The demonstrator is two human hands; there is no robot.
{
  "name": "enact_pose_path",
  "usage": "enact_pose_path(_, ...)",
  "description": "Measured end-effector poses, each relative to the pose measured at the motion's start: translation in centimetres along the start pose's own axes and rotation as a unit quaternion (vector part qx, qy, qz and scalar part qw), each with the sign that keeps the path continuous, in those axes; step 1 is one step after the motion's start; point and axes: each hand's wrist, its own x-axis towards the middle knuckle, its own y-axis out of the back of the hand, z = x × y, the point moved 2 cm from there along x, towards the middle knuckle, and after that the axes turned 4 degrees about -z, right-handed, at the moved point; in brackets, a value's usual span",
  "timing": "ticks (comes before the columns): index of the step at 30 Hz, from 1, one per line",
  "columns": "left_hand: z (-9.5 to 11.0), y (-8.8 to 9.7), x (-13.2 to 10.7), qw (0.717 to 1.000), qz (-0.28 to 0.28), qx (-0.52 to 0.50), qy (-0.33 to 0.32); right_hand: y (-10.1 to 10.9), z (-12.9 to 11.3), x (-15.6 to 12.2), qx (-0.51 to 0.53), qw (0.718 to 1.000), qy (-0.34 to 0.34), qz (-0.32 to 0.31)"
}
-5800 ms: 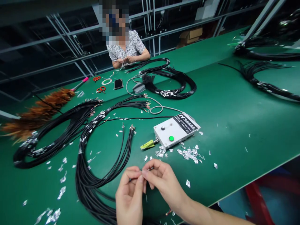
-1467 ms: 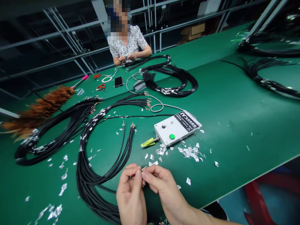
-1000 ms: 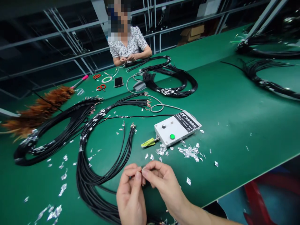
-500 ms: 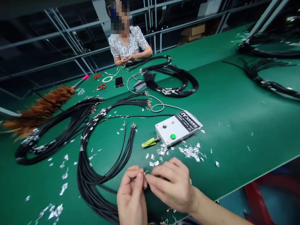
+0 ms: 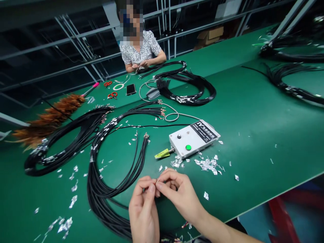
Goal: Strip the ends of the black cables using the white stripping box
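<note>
1. The left hand (image 5: 143, 211), lower centre of the frame, pinches the thin black cable's metal-tipped end (image 5: 157, 181) between thumb and forefinger, as it did half a second ago.
2. The right hand (image 5: 180, 195) has curled back from its flatter, spread pose. Its thumb and forefinger now pinch the same tip.
3. The looped bundle of black cables (image 5: 101, 192) at lower left and the grey control box with a green button (image 5: 193, 139) above the hands are unmoved.

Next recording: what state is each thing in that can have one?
Left hand: pinching the wire end.
Right hand: pinching the same wire end.
Cables: lying in loose loops.
Box: lying flat, cord attached.
Phone: face up, screen dark.
Foil scraps: scattered.
</note>
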Motion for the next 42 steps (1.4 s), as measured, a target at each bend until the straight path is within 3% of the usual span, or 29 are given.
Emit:
enact_pose_path(7, -0.9, 0.9, -0.3, 0.998, -0.027, 0.040, -0.043, 0.7, -0.5, -0.2, 0.043, 0.996, -0.072, -0.025)
enact_pose_path(13, 0.4, 0.4, 0.7, 0.965, -0.186, 0.182, -0.027, 1.2, -0.5, -0.2, 0.069, 0.992, -0.089, -0.048)
enact_pose_path(16, 1.0, 0.2, 1.0, 0.952, -0.221, 0.211, -0.029, 1.5, -0.2, -0.2, 0.057, 0.991, -0.095, -0.074)
enact_pose_path(20, 1.0, 0.1, 0.9, 0.976, -0.168, 0.141, -0.005, 2.1, -0.1, -0.1, -0.019, 0.993, -0.091, -0.076)
enact_pose_path(23, 0.8, -0.1, 0.8, 0.989, -0.123, 0.085, 0.005, 2.5, -0.7, 0.0, -0.125, 0.991, -0.018, -0.046)
enact_pose_path(27, 1.0, -0.4, 0.6, 0.985, -0.122, 0.111, -0.050, 2.7, -1.8, -0.1, -0.273, 0.957, 0.084, -0.041)
enact_pose_path(32, 0.8, -0.2, 0.4, 0.977, -0.127, 0.160, -0.068, 2.6, -2.3, -0.2, -0.339, 0.931, 0.123, -0.053)
enact_pose_path(37, 0.0, 0.1, 0.7, 0.981, -0.104, 0.158, -0.052, 2.9, -1.9, -0.2, -0.433, 0.878, 0.193, -0.059)
enact_pose_path(42, -0.4, 0.5, 1.2, 0.987, -0.093, 0.126, -0.029, 4.4, -2.0, -0.3, -0.526, 0.816, 0.239, -0.013)
